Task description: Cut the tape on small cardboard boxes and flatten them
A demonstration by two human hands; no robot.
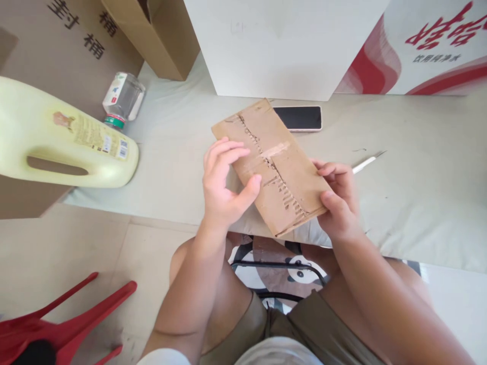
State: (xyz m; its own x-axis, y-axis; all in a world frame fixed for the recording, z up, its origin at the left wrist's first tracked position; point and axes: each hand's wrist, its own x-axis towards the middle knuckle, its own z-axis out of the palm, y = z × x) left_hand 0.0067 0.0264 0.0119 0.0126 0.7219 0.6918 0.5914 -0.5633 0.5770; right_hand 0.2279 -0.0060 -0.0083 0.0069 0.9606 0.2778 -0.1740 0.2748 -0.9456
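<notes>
A torn brown cardboard piece (272,165) with exposed ridges and a strip of tape is held tilted over the table's front edge. My left hand (224,185) grips its left edge, thumb on the front face and fingers curled over it. My right hand (340,200) pinches its lower right corner, thumb on top and fingers behind. A white-handled tool with a thin metal tip (367,161) lies on the table just right of my right hand.
A black phone (300,117) lies behind the cardboard. A large pale yellow jug (57,137) lies at the left beside a small clear jar (124,99). Cardboard boxes (160,35) and a white box (281,45) line the back. A red chair (64,319) is at lower left.
</notes>
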